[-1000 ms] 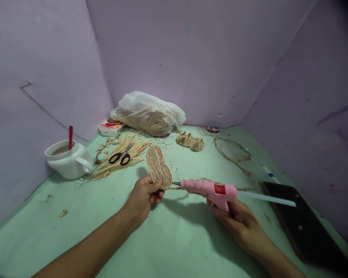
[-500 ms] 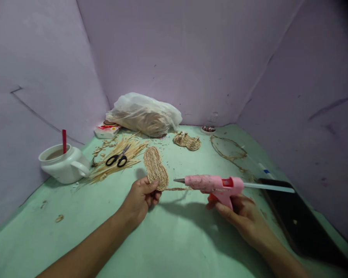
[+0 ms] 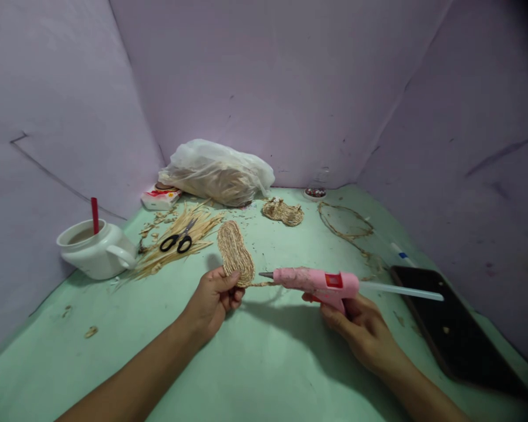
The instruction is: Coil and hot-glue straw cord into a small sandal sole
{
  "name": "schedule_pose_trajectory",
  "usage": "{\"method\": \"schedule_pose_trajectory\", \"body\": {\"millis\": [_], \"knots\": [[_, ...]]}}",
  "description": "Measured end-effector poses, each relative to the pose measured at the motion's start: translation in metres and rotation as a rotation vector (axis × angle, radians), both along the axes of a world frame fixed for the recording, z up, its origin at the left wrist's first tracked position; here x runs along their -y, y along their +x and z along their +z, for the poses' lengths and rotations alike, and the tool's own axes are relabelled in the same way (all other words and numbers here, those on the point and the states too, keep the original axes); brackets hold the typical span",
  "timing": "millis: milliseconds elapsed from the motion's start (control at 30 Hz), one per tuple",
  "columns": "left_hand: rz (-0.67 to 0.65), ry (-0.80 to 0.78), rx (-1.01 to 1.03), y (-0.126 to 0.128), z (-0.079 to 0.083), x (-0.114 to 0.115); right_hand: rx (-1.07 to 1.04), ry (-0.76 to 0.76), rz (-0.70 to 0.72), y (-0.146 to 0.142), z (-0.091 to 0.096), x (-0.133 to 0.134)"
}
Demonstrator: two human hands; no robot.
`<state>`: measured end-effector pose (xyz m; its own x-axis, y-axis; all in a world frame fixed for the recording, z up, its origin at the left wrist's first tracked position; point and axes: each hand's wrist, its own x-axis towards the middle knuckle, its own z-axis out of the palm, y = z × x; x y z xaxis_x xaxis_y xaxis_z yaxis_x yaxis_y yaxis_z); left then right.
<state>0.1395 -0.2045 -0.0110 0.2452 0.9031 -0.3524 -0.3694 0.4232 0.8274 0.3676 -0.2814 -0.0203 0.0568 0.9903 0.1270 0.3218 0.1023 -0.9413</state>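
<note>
Straw pad (image 3: 236,252) was pinched over the table (image 3: 229,387) by the left hand (image 3: 215,296), its cord (image 3: 263,284) trailing right; the right hand (image 3: 363,331) gripped the glue gun (image 3: 305,281), whose tip (image 3: 267,275) had backed slightly off the pad, apparently pausing the gluing

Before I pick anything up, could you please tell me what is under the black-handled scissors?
The black-handled scissors lie on loose, pale straw strands, which stick out around them; whatever lies beneath the straw is covered.
</note>
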Motion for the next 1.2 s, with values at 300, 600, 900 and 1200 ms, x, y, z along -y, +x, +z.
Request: {"method": "schedule_pose_trajectory", "body": {"millis": [300, 600, 900, 1200], "knots": [[-0.009, 0.02, 0.009, 0.0005, -0.0018, -0.0005, 0.001, 0.06, 0.047, -0.0007, -0.0032, -0.0019], [-0.014, 0.028, 0.007, 0.0012, -0.0012, -0.0013, 0.019, 0.071, 0.038, -0.0018, -0.002, -0.0009], [-0.016, 0.029, 0.004, 0.0011, -0.0021, 0.0005, 0.023, 0.099, 0.032, -0.0018, -0.0045, -0.002], [-0.01, 0.025, -0.004, 0.0008, -0.0008, -0.0006, 0.086, 0.118, -0.03, -0.0033, -0.0006, -0.0025]]}}
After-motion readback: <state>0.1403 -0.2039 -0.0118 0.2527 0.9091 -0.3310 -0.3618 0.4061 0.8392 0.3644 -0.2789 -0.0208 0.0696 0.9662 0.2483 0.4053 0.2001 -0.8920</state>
